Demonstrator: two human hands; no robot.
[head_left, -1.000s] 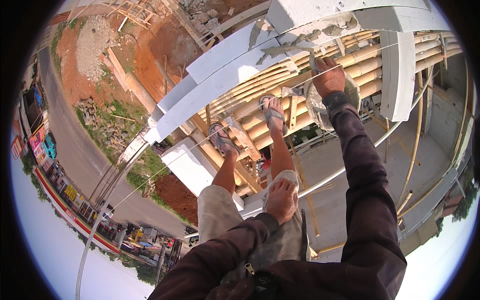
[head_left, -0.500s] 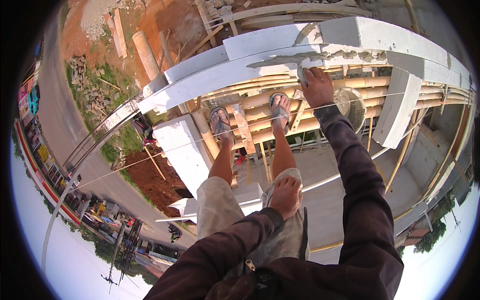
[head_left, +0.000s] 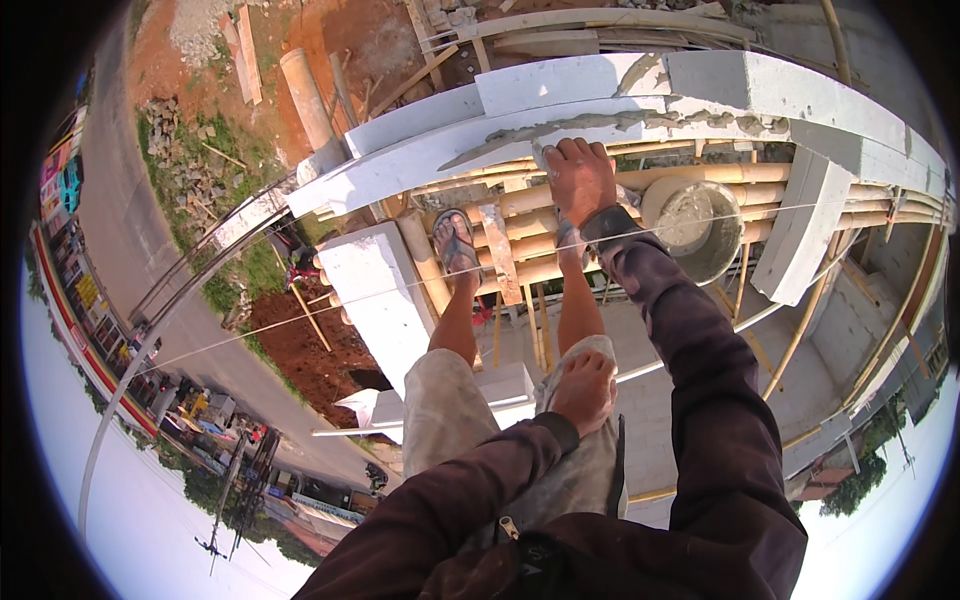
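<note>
My right hand (head_left: 583,178) is closed round a trowel (head_left: 540,156), with only a bit of its grey blade showing beside the fingers. It is at the near edge of the white block wall (head_left: 370,180), by a streak of wet grey mortar (head_left: 510,137) on the lower course. Just right of my right wrist sits a round bucket (head_left: 728,250) with grey mortar inside. My left hand (head_left: 585,388) rests on my right knee with loosely bent fingers and nothing visible in it.
My sandalled feet (head_left: 456,240) stand on bamboo poles (head_left: 525,205) with gaps between them. A thin string (head_left: 380,290) crosses above. White blocks (head_left: 375,290) stand left and right (head_left: 805,225). A road (head_left: 130,220) lies far below on the left.
My right hand has moved left along the wall with the trowel. The mortar streak now reaches further left. More of the bucket shows; my left hand stays on the knee.
</note>
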